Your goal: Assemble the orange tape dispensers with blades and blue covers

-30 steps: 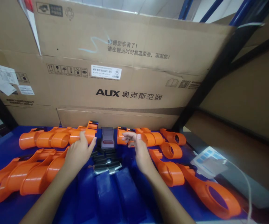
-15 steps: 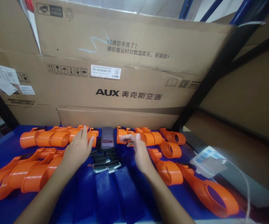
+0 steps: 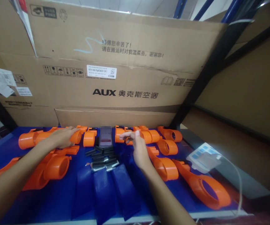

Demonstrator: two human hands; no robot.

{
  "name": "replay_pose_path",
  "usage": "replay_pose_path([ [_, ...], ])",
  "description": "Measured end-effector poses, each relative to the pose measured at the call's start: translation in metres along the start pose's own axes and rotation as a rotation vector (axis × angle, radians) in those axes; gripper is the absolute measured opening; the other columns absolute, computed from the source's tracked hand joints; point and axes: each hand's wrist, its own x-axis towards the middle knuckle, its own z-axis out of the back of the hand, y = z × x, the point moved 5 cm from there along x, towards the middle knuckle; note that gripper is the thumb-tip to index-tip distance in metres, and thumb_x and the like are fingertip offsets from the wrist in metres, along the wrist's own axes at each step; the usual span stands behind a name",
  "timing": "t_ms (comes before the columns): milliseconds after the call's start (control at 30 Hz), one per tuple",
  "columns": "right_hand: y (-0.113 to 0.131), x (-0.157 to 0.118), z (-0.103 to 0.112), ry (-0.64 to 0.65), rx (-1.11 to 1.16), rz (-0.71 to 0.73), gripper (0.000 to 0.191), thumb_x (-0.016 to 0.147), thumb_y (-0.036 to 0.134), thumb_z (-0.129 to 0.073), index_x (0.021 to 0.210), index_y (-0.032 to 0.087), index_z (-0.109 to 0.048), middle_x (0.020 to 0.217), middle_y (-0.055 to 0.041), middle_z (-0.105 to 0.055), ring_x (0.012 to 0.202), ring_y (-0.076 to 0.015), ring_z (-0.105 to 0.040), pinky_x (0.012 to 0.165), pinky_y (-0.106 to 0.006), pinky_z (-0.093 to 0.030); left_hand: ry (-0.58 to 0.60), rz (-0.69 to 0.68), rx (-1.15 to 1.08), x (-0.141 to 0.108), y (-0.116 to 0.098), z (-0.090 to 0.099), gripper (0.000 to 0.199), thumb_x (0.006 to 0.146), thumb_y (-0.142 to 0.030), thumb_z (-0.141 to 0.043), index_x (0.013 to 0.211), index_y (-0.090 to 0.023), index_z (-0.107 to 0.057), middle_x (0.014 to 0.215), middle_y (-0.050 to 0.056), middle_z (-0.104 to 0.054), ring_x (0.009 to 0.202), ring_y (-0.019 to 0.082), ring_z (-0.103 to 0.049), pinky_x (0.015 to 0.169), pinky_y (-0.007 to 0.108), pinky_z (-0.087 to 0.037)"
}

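My left hand lies over the back-left row of orange plastic ring-shaped parts, its fingers stretched out flat; whether it touches them I cannot tell. At the back right, my right hand hovers at another row of orange rings with fingers extended and nothing visible in them. Between the hands a phone leans or stands near the cardboard. In front of it are several short black strips and flat dark-blue pieces with silvery ends.
More orange parts lie at the front left and front right of the blue surface. A white device with a cable sits at the right edge. Large cardboard stands behind, beside a dark shelf post.
My left hand has moved left, from beside the phone to over the back-left orange parts. The right hand holds nearly the same pose. The view has shifted slightly.
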Motion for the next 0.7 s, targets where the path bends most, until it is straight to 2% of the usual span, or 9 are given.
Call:
replay_pose_path([
  [133, 0.002, 0.0, -0.001, 0.008, 0.008, 0.0, 0.074, 0.105, 0.062, -0.017, 0.094, 0.02, -0.077, 0.095, -0.0081, -0.075, 0.089, -0.0236, -0.065, 0.08, -0.037, -0.048, -0.132, -0.048, -0.095, 0.0, 0.0, 0.012, 0.055, 0.064, -0.025, -0.083, 0.116, -0.011, -0.07, 0.118, 0.015, -0.07, 0.106, 0.034, -0.066, 0.099, 0.048, -0.049],
  [233, 0.006, -0.001, 0.0, -0.011, -0.011, 0.003, 0.071, 0.105, 0.061, -0.02, 0.093, 0.02, -0.077, 0.094, -0.0083, -0.075, 0.087, -0.0236, -0.065, 0.081, -0.038, -0.049, -0.194, -0.074, -0.125, 0.002, 0.0, 0.028, 0.059, 0.067, -0.038, -0.085, 0.118, -0.013, -0.069, 0.113, 0.01, -0.067, 0.108, 0.035, -0.064, 0.103, 0.051, -0.047],
  [333, 0.011, -0.002, 0.001, -0.038, -0.041, 0.013, 0.064, 0.105, 0.06, -0.028, 0.091, 0.02, -0.076, 0.093, -0.0079, -0.075, 0.088, -0.0236, -0.066, 0.085, -0.038, -0.05, -0.29, -0.165, -0.099, -0.001, -0.016, 0.053, 0.065, 0.071, -0.05, -0.084, 0.125, -0.019, -0.068, 0.112, 0.008, -0.063, 0.114, 0.035, -0.058, 0.109, 0.054, -0.042],
  [433, 0.011, -0.002, -0.003, 0.002, -0.028, 0.004, 0.049, 0.103, 0.057, -0.042, 0.096, 0.021, -0.074, 0.093, -0.0067, -0.075, 0.092, -0.023, -0.067, 0.086, -0.037, -0.051, -0.405, -0.287, 0.024, -0.018, -0.06, 0.074, 0.07, 0.082, -0.053, -0.074, 0.143, -0.021, -0.057, 0.118, 0.009, -0.057, 0.117, 0.035, -0.053, 0.109, 0.058, -0.04],
  [500, 0.007, 0.0, -0.009, 0.052, 0.026, -0.047, 0.042, 0.1, 0.055, -0.049, 0.114, 0.021, -0.07, 0.095, -0.0058, -0.074, 0.089, -0.0211, -0.068, 0.08, -0.034, -0.053, -0.454, -0.372, -0.023, -0.038, -0.098, 0.077, 0.074, 0.083, -0.049, -0.074, 0.15, -0.026, -0.051, 0.124, 0.01, -0.054, 0.116, 0.033, -0.053, 0.107, 0.056, -0.042],
  [567, 0.0, 0.0, -0.015, 0.098, 0.145, -0.149, 0.048, 0.099, 0.055, -0.052, 0.132, 0.022, -0.059, 0.095, -0.0052, -0.075, 0.078, -0.0183, -0.067, 0.066, -0.029, -0.052, -0.386, -0.513, -0.095, -0.058, -0.138, 0.066, 0.082, 0.078, -0.046, -0.079, 0.152, -0.029, -0.048, 0.126, 0.012, -0.055, 0.113, 0.033, -0.056, 0.102, 0.052, -0.047],
  [600, -0.004, 0.0, -0.018, 0.116, 0.22, -0.214, 0.051, 0.098, 0.056, -0.051, 0.135, 0.022, -0.055, 0.092, -0.0047, -0.075, 0.07, -0.0167, -0.066, 0.057, -0.027, -0.05, -0.303, -0.584, -0.117, -0.067, -0.157, 0.055, 0.083, 0.079, -0.042, -0.078, 0.154, -0.031, -0.045, 0.128, 0.012, -0.055, 0.115, 0.033, -0.056, 0.102, 0.05, -0.049],
  [633, -0.009, -0.001, -0.021, 0.13, 0.29, -0.28, 0.052, 0.097, 0.058, -0.05, 0.133, 0.021, -0.055, 0.086, -0.0037, -0.074, 0.061, -0.015, -0.063, 0.049, -0.024, -0.045, -0.248, -0.657, -0.149, -0.076, -0.172, 0.046, 0.083, 0.079, -0.038, -0.078, 0.155, -0.033, -0.044, 0.129, 0.012, -0.056, 0.116, 0.034, -0.056, 0.101, 0.05, -0.049],
  [700, -0.015, -0.003, -0.025, 0.133, 0.385, -0.39, 0.048, 0.095, 0.062, -0.051, 0.115, 0.019, -0.06, 0.069, 0.0001, -0.068, 0.045, -0.0117, -0.052, 0.038, -0.021, -0.033, -0.146, -0.76, -0.184, -0.088, -0.193, 0.026, 0.082, 0.081, -0.034, -0.076, 0.155, -0.032, -0.043, 0.131, 0.013, -0.057, 0.118, 0.035, -0.056, 0.101, 0.051, -0.05],
])
